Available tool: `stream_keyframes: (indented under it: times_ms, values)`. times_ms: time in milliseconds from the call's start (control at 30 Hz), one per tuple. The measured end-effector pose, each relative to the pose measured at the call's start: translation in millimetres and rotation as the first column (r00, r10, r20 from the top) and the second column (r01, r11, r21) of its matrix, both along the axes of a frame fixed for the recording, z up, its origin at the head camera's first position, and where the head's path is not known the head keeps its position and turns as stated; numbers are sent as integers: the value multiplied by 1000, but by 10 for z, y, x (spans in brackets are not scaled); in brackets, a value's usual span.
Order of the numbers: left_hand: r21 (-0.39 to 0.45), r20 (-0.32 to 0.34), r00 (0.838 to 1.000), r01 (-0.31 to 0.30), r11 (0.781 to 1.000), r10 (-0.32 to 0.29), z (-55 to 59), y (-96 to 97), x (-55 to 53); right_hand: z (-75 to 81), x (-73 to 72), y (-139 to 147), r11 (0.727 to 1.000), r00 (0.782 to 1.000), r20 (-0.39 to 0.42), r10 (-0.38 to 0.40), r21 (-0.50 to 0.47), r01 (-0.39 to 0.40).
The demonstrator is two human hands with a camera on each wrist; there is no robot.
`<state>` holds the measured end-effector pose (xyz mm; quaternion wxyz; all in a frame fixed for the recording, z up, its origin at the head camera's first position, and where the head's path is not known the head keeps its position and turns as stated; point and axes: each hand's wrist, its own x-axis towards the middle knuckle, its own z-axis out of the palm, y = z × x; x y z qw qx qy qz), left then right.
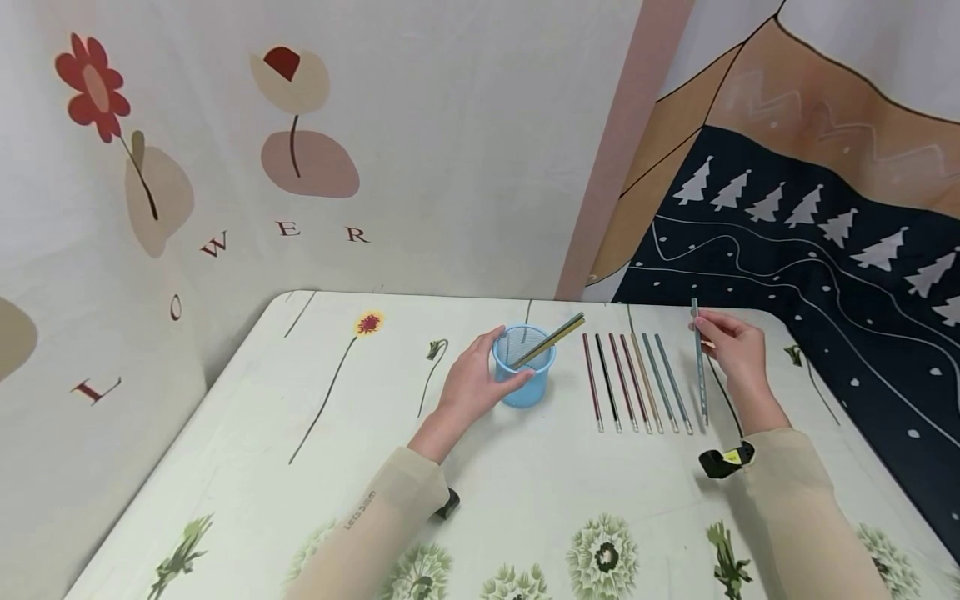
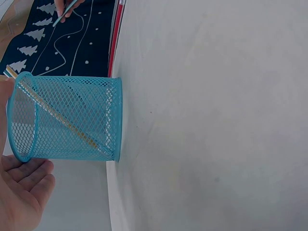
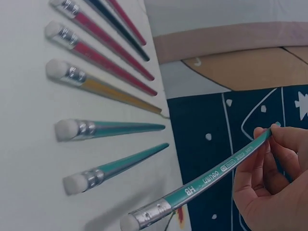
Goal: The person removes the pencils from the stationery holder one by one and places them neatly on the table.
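A light-blue mesh pencil cup [image 1: 522,393] stands upright on the table. My left hand [image 1: 471,377] holds it near the rim, thumb on one side and fingers on the other. Inside the cup [image 2: 72,118], a few pencils [image 1: 558,336] lean to the right, with a yellowish one nearest. Off to the right, my right hand [image 1: 737,346] pinches a teal pencil [image 3: 207,178] near its unerasered end, between thumb and fingertips. That pencil's white eraser points down toward the table, and "HB" shows on its side.
Between the hands, several pencils lie side by side on the white patterned tablecloth [image 1: 337,500], erasers toward me: red pencils [image 1: 592,383], a black pencil [image 1: 608,383], a gold pencil [image 1: 647,383] and teal pencils [image 1: 673,383]. Printed curtains [image 1: 450,167] hang behind the table.
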<state>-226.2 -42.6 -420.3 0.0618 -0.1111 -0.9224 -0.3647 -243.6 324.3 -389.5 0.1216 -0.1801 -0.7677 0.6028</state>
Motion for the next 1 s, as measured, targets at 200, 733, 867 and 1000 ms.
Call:
stream_keyframes:
  times_ms: [200, 733, 867, 1000]
  values:
    - [-6, -4, 1000, 0, 1000, 0, -5, -5, -4, -164, -66, 95, 1000, 1000, 1, 21, 15, -21]
    - [-7, -19, 1000, 11, 1000, -11, -8, -12, -2, -637, -392, 362, 998, 996, 92, -6, 65, 0]
    - [-2, -11, 1000, 8, 1000, -8, 1, -7, 2, -344, -221, 163, 997, 984, 177, 26, 66, -38]
    - [4, -6, 1000, 4, 1000, -4, 0, -4, 3, -257, -191, 92, 993, 975, 216, 49, 94, -71]
